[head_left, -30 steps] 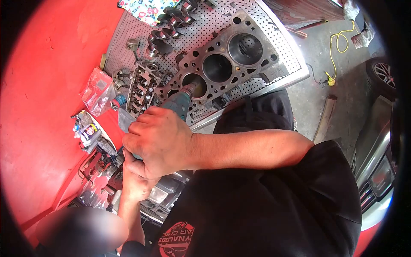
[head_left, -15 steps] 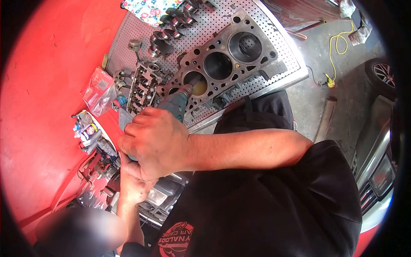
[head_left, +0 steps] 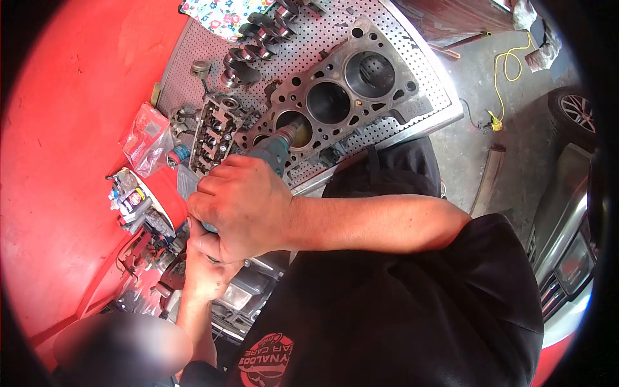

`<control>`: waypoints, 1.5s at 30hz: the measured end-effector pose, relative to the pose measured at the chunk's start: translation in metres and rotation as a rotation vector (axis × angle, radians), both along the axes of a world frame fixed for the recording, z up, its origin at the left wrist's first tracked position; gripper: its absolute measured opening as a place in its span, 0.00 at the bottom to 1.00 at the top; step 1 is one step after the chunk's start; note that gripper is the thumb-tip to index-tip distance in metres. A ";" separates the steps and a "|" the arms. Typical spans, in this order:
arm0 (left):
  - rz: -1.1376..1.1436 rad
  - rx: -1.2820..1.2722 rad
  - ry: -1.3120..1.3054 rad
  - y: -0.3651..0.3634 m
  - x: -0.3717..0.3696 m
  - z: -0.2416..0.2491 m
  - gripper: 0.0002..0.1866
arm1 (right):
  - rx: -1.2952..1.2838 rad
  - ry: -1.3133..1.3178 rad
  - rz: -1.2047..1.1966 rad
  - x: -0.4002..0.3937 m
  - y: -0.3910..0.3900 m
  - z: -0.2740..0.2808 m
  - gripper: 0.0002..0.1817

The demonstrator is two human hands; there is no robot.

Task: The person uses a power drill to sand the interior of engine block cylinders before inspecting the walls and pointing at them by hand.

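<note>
Both my hands grip a teal power drill [head_left: 272, 152]. My right hand [head_left: 242, 205] wraps over the rear of its body, fingers curled. Below it, my left hand [head_left: 209, 264] is closed around the rear lower part, partly hidden by the right hand. The drill points up and right, its front end reaching into a bore of an engine block [head_left: 401, 98]. The attachment inside the bore is mostly hidden; something yellowish shows there. Two dark open bores lie further right. Beside the drill, on its left, lies a cylinder head [head_left: 213, 134] with valve gear.
A perforated metal bench [head_left: 445, 97] carries the block, a crankshaft [head_left: 240, 68] and a piston [head_left: 201, 68]. At left are a plastic bag [head_left: 147, 138] and a red tub [head_left: 169, 197] with bottles. A yellow cord [head_left: 506, 71] lies on the floor near a wheel [head_left: 576, 113].
Both hands and the drill have shifted slightly right, with the drill tilting a little. The attachment stays in the same bore. Block and bench parts look unmoved.
</note>
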State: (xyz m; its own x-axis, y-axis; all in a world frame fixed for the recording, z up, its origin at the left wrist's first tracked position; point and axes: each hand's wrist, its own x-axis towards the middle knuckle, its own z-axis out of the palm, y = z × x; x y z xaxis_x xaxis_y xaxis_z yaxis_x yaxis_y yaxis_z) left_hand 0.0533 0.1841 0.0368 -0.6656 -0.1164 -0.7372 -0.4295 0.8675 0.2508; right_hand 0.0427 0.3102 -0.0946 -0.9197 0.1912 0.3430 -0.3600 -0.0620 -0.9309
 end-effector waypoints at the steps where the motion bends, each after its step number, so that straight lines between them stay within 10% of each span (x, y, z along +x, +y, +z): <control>1: 0.040 -0.002 -0.015 0.003 -0.001 0.000 0.45 | -0.001 0.002 0.002 -0.001 0.001 -0.001 0.14; 18: -0.187 0.086 0.052 -0.011 -0.010 -0.021 0.24 | 0.009 -0.024 -0.036 -0.006 0.004 -0.014 0.12; 24: 0.047 0.082 0.020 0.013 -0.012 -0.029 0.14 | 0.009 -0.047 -0.027 -0.007 0.000 -0.025 0.11; 39: -0.051 -0.013 0.053 0.002 -0.005 -0.004 0.34 | 0.005 -0.009 0.009 -0.005 -0.001 -0.002 0.13; 45: 0.027 0.061 -0.007 -0.001 -0.008 -0.022 0.23 | -0.011 -0.003 -0.028 -0.009 -0.002 -0.023 0.12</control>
